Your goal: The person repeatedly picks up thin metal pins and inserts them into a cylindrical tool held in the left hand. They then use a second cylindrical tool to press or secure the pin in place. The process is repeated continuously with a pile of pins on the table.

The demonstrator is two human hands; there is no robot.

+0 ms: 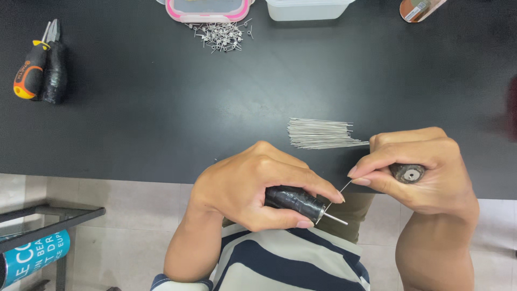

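My left hand (253, 186) is covering most of the black taped tool handle (295, 200). My right hand (420, 172) is hiding all but the round grey metal end (410, 174) of another tool. At twelve o'clock, the pink-rimmed lidded box (209, 9) and clear plastic tub (308, 8) are running off the frame's top edge. The small heap of bent wire pieces (221, 35) is looking too fine to make out singly.

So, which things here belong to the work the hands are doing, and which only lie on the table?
In use:
- black-handled tool, in left hand
- thin wire, pinched by right hand
- bundle of straight wires
- pile of small wire coils

Lying about:
- pliers
- orange screwdriver
- pink-rimmed container
- clear container
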